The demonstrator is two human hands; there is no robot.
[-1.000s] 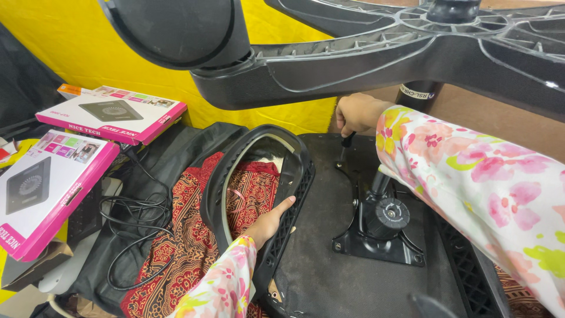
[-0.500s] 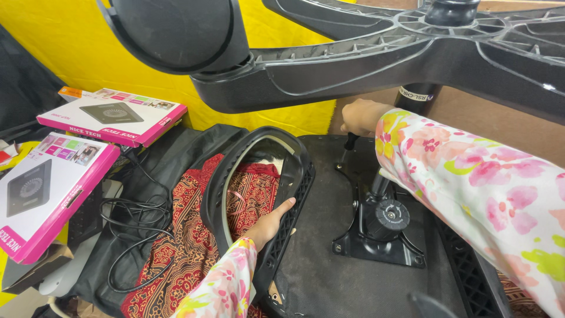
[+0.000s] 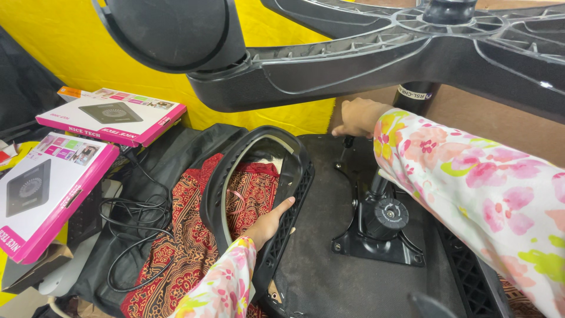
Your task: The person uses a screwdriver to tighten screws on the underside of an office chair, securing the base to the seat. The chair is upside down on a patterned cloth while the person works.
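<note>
An office chair lies upside down in front of me, its black star base (image 3: pixel 376 47) with a caster wheel (image 3: pixel 170 32) up near the camera. The underside of the seat (image 3: pixel 321 235) faces up, with a black metal mechanism plate (image 3: pixel 382 229) bolted to it. My left hand (image 3: pixel 268 222) rests on the looped black armrest (image 3: pixel 259 176) at the seat's left edge. My right hand (image 3: pixel 359 118), in a floral sleeve, is closed on a thin black lever (image 3: pixel 347 144) at the far side of the mechanism, beside the gas column (image 3: pixel 415 97).
A red patterned cloth (image 3: pixel 194 235) and black cables (image 3: pixel 132 218) lie left of the chair. Two pink-edged white boxes (image 3: pixel 112 115) (image 3: pixel 44 188) sit further left. A yellow sheet (image 3: pixel 65 53) hangs behind.
My right hand has shifted slightly along the lever at the mechanism; the view has crept a little. The left hand stays on the armrest.
</note>
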